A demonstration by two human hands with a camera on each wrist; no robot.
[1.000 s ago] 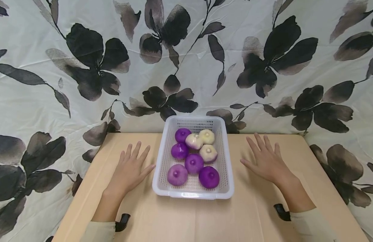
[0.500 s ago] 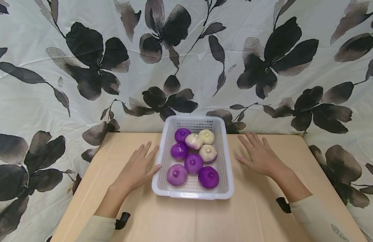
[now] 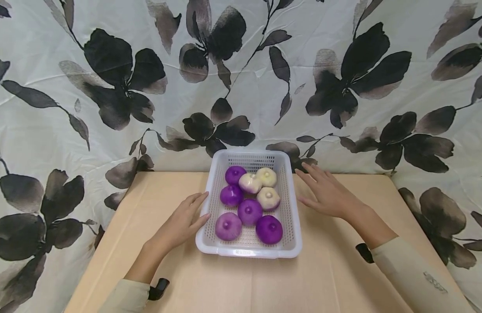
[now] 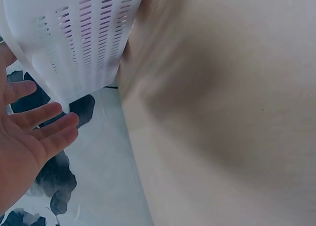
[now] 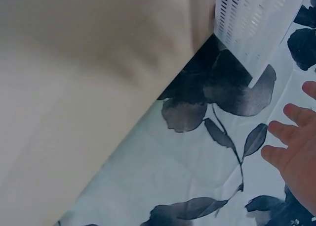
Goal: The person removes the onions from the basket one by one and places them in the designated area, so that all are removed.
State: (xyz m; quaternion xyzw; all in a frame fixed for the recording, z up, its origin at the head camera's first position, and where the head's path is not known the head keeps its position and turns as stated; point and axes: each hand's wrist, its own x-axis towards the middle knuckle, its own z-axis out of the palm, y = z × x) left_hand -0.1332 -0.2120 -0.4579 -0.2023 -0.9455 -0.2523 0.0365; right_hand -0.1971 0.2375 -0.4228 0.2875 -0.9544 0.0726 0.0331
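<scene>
Both hands hold nothing, fingers extended and loosely spread. The left hand (image 3: 182,221) is at the left side of the basket (image 3: 272,252), fingertips and thumb right at the rim; whether they touch it I cannot tell. The right hand (image 3: 328,191) is just beside the basket's far right part. Pale sleeves (image 3: 420,278) cover the forearms, and a small black piece (image 3: 158,289) shows at each cuff.

The basket stands between the hands on the tabletop (image 3: 233,287), toward its far edge. It is white plastic, rectangular, with slotted walls and a perforated floor. Inside lie eight round, onion-like pieces: five purple ones (image 3: 250,211), one of them a lighter mauve, and three creamy-white ones (image 3: 268,198) grouped toward the far right.

The tabletop is pale and wood-toned, with faint lines running along it and soft shadows near the hands. Behind it and down both sides hangs a white cloth (image 3: 162,108), lightly creased, printed with large black and grey-brown flowers and leafy stems.
</scene>
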